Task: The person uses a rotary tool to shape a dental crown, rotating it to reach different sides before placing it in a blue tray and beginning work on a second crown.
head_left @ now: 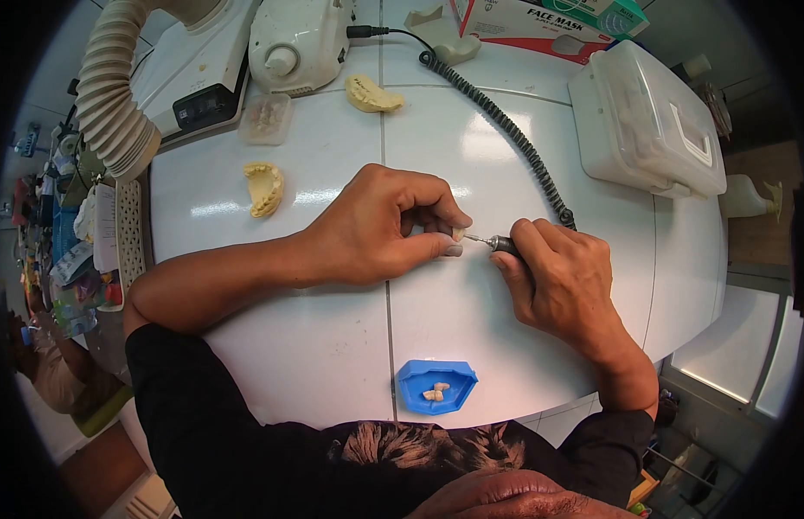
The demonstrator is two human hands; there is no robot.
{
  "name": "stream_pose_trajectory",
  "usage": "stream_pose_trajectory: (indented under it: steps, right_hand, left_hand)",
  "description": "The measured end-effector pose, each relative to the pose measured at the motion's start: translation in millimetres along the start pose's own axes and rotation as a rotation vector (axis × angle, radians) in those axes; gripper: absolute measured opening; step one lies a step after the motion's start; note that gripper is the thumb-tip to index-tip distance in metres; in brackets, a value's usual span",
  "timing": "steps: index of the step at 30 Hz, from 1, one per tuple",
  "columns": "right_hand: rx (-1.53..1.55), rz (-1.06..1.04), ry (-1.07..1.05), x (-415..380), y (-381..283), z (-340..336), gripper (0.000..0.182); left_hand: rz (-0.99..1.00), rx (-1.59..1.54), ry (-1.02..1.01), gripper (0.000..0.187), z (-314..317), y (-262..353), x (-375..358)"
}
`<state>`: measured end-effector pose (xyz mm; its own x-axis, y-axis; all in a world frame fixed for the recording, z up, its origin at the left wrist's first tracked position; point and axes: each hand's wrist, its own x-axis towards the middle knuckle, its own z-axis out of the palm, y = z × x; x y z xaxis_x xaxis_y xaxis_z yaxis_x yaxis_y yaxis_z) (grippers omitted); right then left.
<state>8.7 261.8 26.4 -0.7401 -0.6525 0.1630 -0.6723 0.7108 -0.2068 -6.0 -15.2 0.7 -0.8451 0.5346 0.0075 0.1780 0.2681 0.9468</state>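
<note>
My left hand (389,227) pinches a small tooth-coloured piece (458,234) between thumb and fingertips, above the middle of the white table. From the right, my right hand (557,272) is closed round a dark rotary handpiece (506,246), whose thin metal bit points left and reaches the small piece; whether they touch is too small to tell. A black coiled cord (514,130) runs down to behind my right hand. Near the front edge, a blue tray (410,398) holds several small tooth-coloured pieces (436,393).
On the white table (315,346) lie two yellowish dental casts (265,189) (372,93) and a small clear box (267,119). Behind stand a white control unit (298,43) and a ribbed hose (116,95). A white case (648,121) stands right; another person (64,372) shows far left.
</note>
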Motion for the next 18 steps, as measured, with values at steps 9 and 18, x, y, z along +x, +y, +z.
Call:
stream_pose_trajectory:
  steps: [9, 18]
  right_hand:
    - [0.001, 0.004, 0.001, 0.4, -0.4, -0.1, 0.027]
    - [0.044, 0.008, 0.007, -1.2, 4.7, -0.7, 0.026]
  left_hand:
    - [-0.019, -0.021, -0.005, 0.023, 0.5, 1.1, -0.3]
    - [-0.029, -0.055, 0.017, 0.025, -1.3, 1.7, -1.4]
